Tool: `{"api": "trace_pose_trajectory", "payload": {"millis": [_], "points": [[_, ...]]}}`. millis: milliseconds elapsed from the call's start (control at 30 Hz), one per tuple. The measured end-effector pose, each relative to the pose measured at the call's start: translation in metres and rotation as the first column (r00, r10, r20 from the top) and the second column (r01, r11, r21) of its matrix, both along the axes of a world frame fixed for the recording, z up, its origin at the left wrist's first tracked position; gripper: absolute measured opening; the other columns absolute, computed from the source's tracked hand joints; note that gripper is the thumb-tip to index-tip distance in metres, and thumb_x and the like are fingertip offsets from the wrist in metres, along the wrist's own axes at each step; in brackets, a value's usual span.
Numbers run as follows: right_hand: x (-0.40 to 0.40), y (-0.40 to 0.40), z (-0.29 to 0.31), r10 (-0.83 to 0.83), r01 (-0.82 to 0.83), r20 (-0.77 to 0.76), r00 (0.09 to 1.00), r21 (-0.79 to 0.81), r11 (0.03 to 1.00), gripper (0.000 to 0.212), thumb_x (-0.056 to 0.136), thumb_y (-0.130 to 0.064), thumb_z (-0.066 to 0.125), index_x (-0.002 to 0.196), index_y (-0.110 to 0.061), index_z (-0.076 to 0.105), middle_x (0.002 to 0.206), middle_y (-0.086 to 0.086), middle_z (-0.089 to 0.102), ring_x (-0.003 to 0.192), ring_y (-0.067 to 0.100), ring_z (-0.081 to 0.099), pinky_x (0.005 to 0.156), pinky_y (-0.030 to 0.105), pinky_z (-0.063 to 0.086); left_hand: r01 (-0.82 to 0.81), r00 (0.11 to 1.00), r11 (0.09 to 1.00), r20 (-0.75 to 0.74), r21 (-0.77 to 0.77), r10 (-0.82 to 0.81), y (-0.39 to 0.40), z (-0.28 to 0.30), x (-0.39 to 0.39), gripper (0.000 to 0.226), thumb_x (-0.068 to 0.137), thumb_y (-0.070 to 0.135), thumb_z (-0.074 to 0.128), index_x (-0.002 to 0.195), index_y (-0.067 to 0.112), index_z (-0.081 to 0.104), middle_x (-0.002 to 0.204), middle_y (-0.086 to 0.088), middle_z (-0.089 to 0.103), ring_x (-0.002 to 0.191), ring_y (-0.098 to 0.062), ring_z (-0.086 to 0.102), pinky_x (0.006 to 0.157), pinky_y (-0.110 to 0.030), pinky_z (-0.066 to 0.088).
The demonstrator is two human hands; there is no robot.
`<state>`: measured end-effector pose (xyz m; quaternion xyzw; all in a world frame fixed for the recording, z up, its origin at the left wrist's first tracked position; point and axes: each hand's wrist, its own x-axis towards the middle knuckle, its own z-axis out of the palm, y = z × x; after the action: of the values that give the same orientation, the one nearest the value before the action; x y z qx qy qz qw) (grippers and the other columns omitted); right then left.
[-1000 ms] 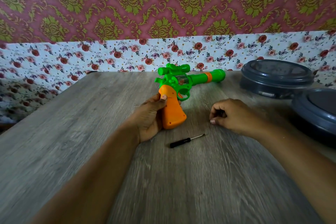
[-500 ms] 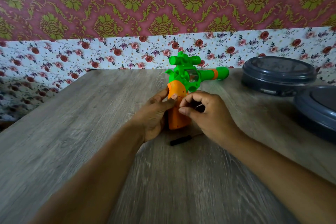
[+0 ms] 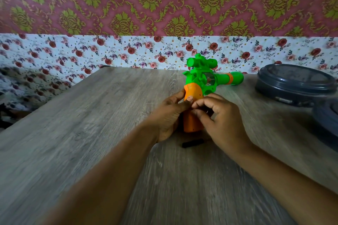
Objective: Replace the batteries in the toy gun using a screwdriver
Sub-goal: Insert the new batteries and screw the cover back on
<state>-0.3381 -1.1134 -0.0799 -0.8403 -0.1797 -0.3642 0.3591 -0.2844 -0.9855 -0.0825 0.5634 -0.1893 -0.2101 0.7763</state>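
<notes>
1. head view: the gun, glossy moulded plastic, stands on the butt of its orange grip on the table, a matt grey wood-grain board. its green body has a tube-shaped scope on top and a round barrel with an orange ring pointing right.
2. the left hand wraps the grip from the left, thumb laid across its rounded upper part.
3. the right hand is against the grip's right side, fingers curled with thumb and forefinger pinched together beside the left thumb; what they pinch, if anything, cannot be told.
4. the screwdriver, a blurred black cylinder handle, lies flat just below both hands; its shaft is hidden by the right hand.
5. well right of the right hand sit two round dark grey tins with smooth lids.
</notes>
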Motion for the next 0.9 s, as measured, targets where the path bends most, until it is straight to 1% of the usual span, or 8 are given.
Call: {"api": "trace_pose_trajectory", "payload": {"millis": [100, 200, 333, 500, 600, 700, 800, 900], "points": [[0.001, -0.002, -0.003, -0.051, 0.066, 0.105, 0.993, -0.143, 0.987, 0.007, 0.076, -0.008, 0.063, 0.08, -0.005, 0.069, 0.079, 0.007, 0.065, 0.075, 0.02, 0.061, 0.069, 0.025, 0.045, 0.004, 1.0, 1.0, -0.02, 0.006, -0.004, 0.001, 0.0, 0.001, 0.044, 0.097, 0.016, 0.043, 0.141, 0.01, 0.039, 0.135, -0.015, 0.054, 0.126, -0.028, 0.05, 0.108, -0.046, 0.037], [0.001, -0.004, -0.006, -0.053, 0.072, 0.116, 0.992, -0.167, 0.983, 0.01, 0.079, -0.006, 0.061, 0.083, -0.004, 0.07, 0.081, 0.008, 0.066, 0.077, 0.022, 0.063, 0.072, 0.021, 0.045, 0.0, 1.0, 1.0, -0.024, 0.001, 0.0, 0.002, 0.001, 0.001, 0.043, 0.098, 0.015, 0.042, 0.14, 0.008, 0.04, 0.135, -0.016, 0.053, 0.125, -0.027, 0.05, 0.109, -0.044, 0.037], [0.0, -0.004, -0.007, -0.022, 0.054, 0.136, 0.991, -0.237, 0.97, 0.011, 0.08, -0.004, 0.059, 0.086, -0.002, 0.069, 0.081, 0.009, 0.064, 0.076, 0.023, 0.061, 0.071, 0.022, 0.045, 0.01, 1.0, 1.0, -0.01, -0.006, -0.01, 0.003, 0.002, -0.001, 0.04, 0.098, 0.014, 0.041, 0.138, 0.007, 0.043, 0.133, -0.016, 0.055, 0.123, -0.027, 0.052, 0.107, -0.042, 0.039], [-0.004, -0.004, -0.008, -0.024, 0.071, 0.134, 0.991, -0.355, 0.932, 0.023, 0.085, -0.01, 0.047, 0.091, -0.002, 0.068, 0.086, 0.011, 0.06, 0.079, 0.024, 0.056, 0.074, 0.021, 0.04, 0.018, 0.999, 0.999, -0.03, -0.039, -0.019, 0.004, 0.004, -0.003, 0.038, 0.098, 0.013, 0.039, 0.136, 0.004, 0.044, 0.119, -0.012, 0.059, 0.109, -0.022, 0.057, 0.096, -0.035, 0.046], [-0.005, -0.003, -0.009, -0.03, 0.066, 0.098, 0.995, -0.387, 0.92, 0.029, 0.086, -0.01, 0.041, 0.095, -0.002, 0.067, 0.087, 0.012, 0.058, 0.078, 0.026, 0.057, 0.071, 0.021, 0.04, 0.003, 0.999, 0.999, -0.046, -0.046, -0.006, 0.004, 0.003, -0.002, 0.038, 0.098, 0.014, 0.039, 0.135, 0.005, 0.045, 0.113, -0.009, 0.062, 0.102, -0.019, 0.06, 0.09, -0.031, 0.05], [-0.004, -0.005, -0.012, -0.015, 0.029, 0.042, 0.999, -0.37, 0.928, 0.033, 0.084, -0.011, 0.04, 0.102, -0.005, 0.066, 0.088, 0.009, 0.057, 0.081, 0.021, 0.053, 0.07, 0.022, 0.041, -0.007, 0.998, 0.998, -0.069, -0.065, 0.002, 0.006, 0.003, -0.001, 0.038, 0.098, 0.014, 0.04, 0.135, 0.008, 0.046, 0.111, -0.008, 0.063, 0.099, -0.018, 0.061, 0.087, -0.03, 0.052], [-0.002, -0.008, -0.016, 0.026, -0.034, -0.029, 0.999, -0.311, 0.95, 0.035, 0.082, -0.011, 0.046, 0.11, -0.009, 0.066, 0.091, 0.006, 0.057, 0.087, 0.013, 0.049, 0.076, 0.017, 0.04, 0.008, 0.997, 0.994, -0.074, -0.108, -0.016, 0.007, 0.003, -0.001, 0.037, 0.098, 0.014, 0.039, 0.134, 0.015, 0.046, 0.11, -0.005, 0.064, 0.097, -0.015, 0.063, 0.086, -0.029, 0.053], [-0.003, -0.008, -0.013, 0.131, -0.147, -0.176, 0.976, -0.083, 0.986, 0.039, 0.081, -0.003, 0.05, 0.116, -0.016, 0.063, 0.095, 0.005, 0.057, 0.093, 0.01, 0.052, 0.082, 0.01, 0.04, 0.002, 0.997, 0.992, -0.079, -0.123, -0.012, 0.007, 0.004, -0.001, 0.039, 0.097, 0.014, 0.04, 0.135, 0.02, 0.045, 0.11, -0.002, 0.065, 0.094, -0.013, 0.064, 0.085, -0.029, 0.052]]}}
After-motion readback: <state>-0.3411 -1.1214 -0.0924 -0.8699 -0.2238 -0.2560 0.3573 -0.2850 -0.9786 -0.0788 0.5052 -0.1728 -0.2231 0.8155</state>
